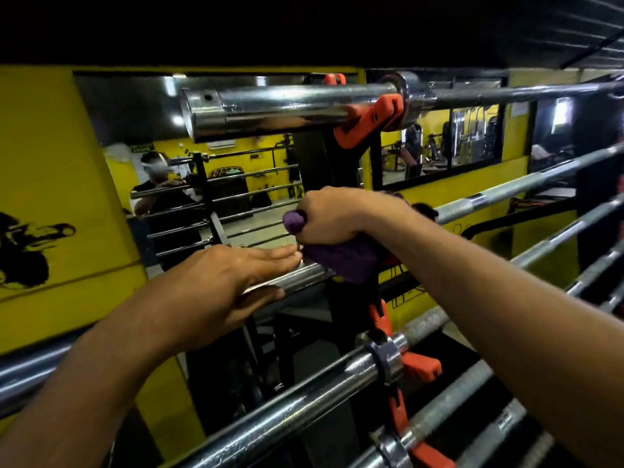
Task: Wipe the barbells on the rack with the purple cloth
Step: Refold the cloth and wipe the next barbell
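Several chrome barbells lie across a black rack with orange hooks (371, 119). My right hand (332, 214) grips the purple cloth (344, 258), bunched around the second barbell (297, 278) beside the rack post. My left hand (219, 285) holds that same barbell's sleeve, fingers laid straight over the top and thumb underneath, fingertips touching the cloth. The top barbell (270, 106) hangs above both hands. A lower barbell (304, 407) with a collar runs under my forearms.
The black rack upright (344, 322) stands behind the hands. More barbell shafts (526, 187) run off to the right. A yellow wall (50, 170) with a mirror (236, 190) lies beyond, reflecting a person and the rack.
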Action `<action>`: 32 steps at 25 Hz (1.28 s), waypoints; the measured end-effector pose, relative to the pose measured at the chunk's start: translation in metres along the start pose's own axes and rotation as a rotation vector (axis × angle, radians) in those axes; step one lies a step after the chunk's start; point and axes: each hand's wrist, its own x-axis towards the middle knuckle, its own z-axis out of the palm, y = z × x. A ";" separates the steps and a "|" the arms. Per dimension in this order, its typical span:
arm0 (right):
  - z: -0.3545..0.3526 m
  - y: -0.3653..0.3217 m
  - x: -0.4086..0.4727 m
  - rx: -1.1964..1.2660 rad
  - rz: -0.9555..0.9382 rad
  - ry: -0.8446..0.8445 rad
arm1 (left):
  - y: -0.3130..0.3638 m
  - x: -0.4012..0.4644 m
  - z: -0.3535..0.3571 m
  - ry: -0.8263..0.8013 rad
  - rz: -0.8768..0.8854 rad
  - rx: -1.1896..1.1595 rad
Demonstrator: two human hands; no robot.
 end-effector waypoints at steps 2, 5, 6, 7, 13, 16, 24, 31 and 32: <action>-0.002 -0.003 0.008 -0.014 -0.023 -0.075 | -0.001 -0.001 -0.002 -0.018 0.005 -0.021; 0.016 0.001 -0.011 0.110 0.023 0.224 | -0.004 0.002 -0.006 -0.036 -0.024 -0.106; 0.028 0.000 -0.025 0.147 0.051 0.376 | -0.006 0.002 -0.006 -0.044 -0.033 -0.117; 0.041 -0.002 -0.039 0.179 0.071 0.512 | -0.007 0.002 -0.006 -0.048 -0.036 -0.121; 0.062 0.001 -0.075 0.221 0.039 0.707 | -0.005 0.003 -0.007 -0.043 -0.058 -0.184; 0.033 0.013 -0.098 0.299 0.014 0.737 | -0.003 0.001 -0.008 -0.037 -0.064 -0.188; 0.038 0.020 -0.155 0.548 0.011 1.333 | -0.001 0.003 -0.010 -0.056 -0.096 -0.199; 0.158 -0.044 -0.075 0.526 0.103 1.191 | -0.009 0.004 -0.009 -0.083 -0.122 -0.242; 0.164 -0.049 -0.073 0.630 0.145 1.231 | -0.010 0.004 -0.009 -0.089 -0.127 -0.251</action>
